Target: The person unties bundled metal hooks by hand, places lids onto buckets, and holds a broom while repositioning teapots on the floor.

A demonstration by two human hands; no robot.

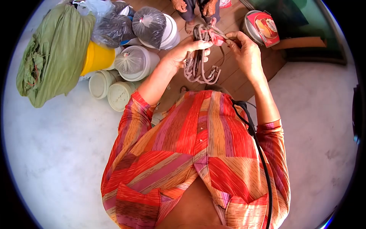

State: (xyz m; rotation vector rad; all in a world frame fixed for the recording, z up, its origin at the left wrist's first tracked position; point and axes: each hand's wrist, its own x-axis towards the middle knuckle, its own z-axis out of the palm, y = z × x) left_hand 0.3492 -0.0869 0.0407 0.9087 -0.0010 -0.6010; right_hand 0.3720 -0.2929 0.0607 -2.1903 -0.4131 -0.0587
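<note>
My left hand (190, 49) is closed around a bundle of bent metal hooks (201, 72), its thumb lying across them. The hooks look brownish and rusty, with curved ends hanging below my fingers. A pink cloth strip (217, 39) is wound about the top of the bundle. To the right, my right hand (246, 51) pinches an end of the strip between thumb and fingertips, drawn out sideways from the hooks. A thin dark strand (223, 57) dangles between my two hands.
At the left stand white buckets (172, 32), a yellow bucket (98, 57), lidded tubs (121, 96), dark plastic bags (149, 26) and a large green sack (57, 53). Another person's hands (209, 7) show at the top. A red-labelled container (263, 27) is right on the wooden floor (244, 86).
</note>
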